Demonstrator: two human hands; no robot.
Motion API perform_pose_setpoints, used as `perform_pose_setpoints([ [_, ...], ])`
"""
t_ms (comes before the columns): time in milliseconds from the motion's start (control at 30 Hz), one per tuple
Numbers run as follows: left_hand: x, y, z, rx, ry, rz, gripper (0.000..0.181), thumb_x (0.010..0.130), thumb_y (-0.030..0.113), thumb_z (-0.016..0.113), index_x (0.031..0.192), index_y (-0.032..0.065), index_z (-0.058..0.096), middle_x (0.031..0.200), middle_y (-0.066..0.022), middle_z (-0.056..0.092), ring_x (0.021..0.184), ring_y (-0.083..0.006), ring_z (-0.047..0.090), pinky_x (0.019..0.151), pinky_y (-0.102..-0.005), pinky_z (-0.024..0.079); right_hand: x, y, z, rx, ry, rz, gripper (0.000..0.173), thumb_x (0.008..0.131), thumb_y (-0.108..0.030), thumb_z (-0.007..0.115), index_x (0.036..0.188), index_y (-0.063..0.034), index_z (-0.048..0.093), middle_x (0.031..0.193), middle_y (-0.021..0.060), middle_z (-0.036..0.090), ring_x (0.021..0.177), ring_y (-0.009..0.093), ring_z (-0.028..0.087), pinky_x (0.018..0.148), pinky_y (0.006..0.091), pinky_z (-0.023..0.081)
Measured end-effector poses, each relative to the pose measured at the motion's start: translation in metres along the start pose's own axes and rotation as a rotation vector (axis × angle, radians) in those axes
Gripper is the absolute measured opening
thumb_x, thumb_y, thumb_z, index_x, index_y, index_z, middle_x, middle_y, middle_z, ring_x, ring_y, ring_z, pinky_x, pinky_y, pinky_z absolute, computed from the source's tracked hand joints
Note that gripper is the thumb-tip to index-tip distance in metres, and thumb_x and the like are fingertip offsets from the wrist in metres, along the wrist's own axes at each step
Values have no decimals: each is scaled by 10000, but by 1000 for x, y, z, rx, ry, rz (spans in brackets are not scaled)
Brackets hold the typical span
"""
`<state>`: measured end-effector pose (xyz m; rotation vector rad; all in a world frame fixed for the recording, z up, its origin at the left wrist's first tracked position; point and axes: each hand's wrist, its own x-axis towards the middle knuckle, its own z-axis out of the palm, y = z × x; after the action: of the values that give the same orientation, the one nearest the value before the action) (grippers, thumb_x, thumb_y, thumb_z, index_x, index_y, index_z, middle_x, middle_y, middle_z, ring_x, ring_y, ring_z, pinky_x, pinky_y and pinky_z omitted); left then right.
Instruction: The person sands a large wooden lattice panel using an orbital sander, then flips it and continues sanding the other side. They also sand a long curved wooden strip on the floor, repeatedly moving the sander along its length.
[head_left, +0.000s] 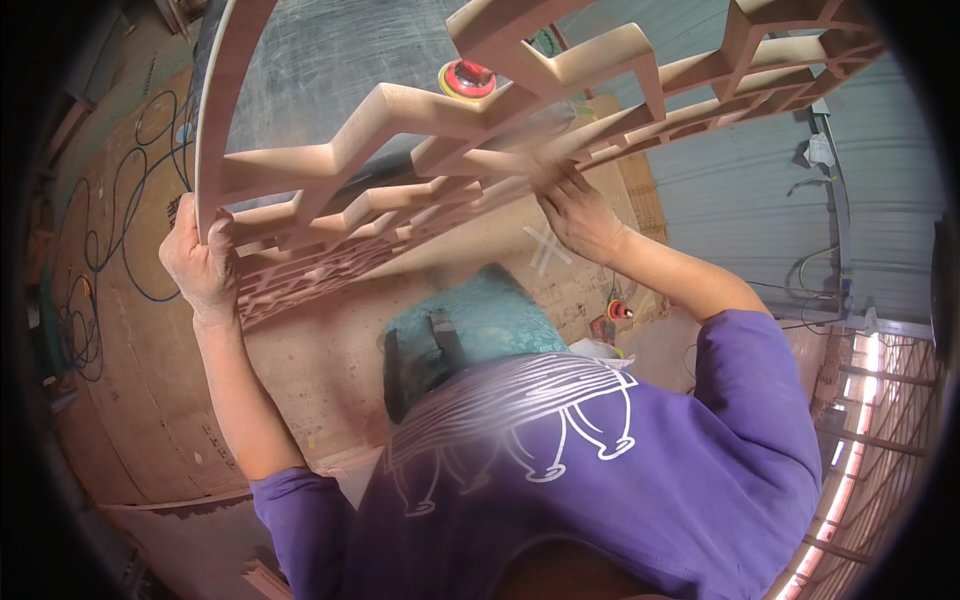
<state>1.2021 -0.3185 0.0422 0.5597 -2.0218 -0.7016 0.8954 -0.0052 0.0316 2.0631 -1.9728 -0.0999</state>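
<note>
A large openwork lattice panel, likely wooden (360, 120), stands raised and tilted in front of me. Around its outer rim at the left, my left hand (199, 259) is closed, the thumb on the near side. My right hand (570, 202) touches the panel's lower bars near the middle; its fingertips are blurred, and whether they grip a bar is unclear. Behind the bars, a red and yellow round tool, possibly a sander (469, 79), rests on a dark scratched surface (322, 67). Both hands look dusty.
Cardboard sheeting (322, 390) covers the floor, with white tape strips (547, 251) on it. Blue hose (135, 217) lies coiled at the left. Another red and yellow tool (619, 310) lies right of my legs. A corrugated metal wall (735, 210) with cables stands at the right.
</note>
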Motion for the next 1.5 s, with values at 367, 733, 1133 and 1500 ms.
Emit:
perform_pose_setpoints([
  [367, -9, 7, -5, 12, 16, -24, 535, 879, 558, 540, 810, 28, 548, 637, -34, 491, 571, -133, 461, 538, -248, 388, 15, 49, -42, -147, -43, -31, 414, 806, -45, 485, 1212, 36, 494, 1262, 154, 513, 1245, 309, 449, 1052, 432, 358],
  [733, -17, 25, -8, -24, 22, -41, 619, 826, 619, 567, 936, 11, 606, 699, -71, 621, 628, -151, 611, 583, -277, 480, 38, 41, -23, -164, 21, -168, 385, 770, -57, 534, 1151, -8, 559, 1191, 86, 547, 1172, 247, 500, 1036, 383, 360],
  [1133, -50, 4, -6, -102, -90, -153, 689, 779, 688, 547, 805, 0, 576, 605, -87, 538, 551, -184, 549, 522, -294, 440, 66, 89, -11, -219, 66, -311, 462, 667, -345, 761, 1000, -59, 614, 865, 124, 608, 808, 279, 608, 724, 393, 501],
  [1500, -57, 51, -8, -103, -157, -70, 542, 733, 552, 690, 670, 28, 569, 588, -86, 537, 506, -210, 557, 469, -309, 442, 8, 126, -8, -234, 4, -242, 718, 734, -447, 723, 1299, -87, 464, 1190, 94, 550, 1089, 265, 538, 975, 440, 403],
])
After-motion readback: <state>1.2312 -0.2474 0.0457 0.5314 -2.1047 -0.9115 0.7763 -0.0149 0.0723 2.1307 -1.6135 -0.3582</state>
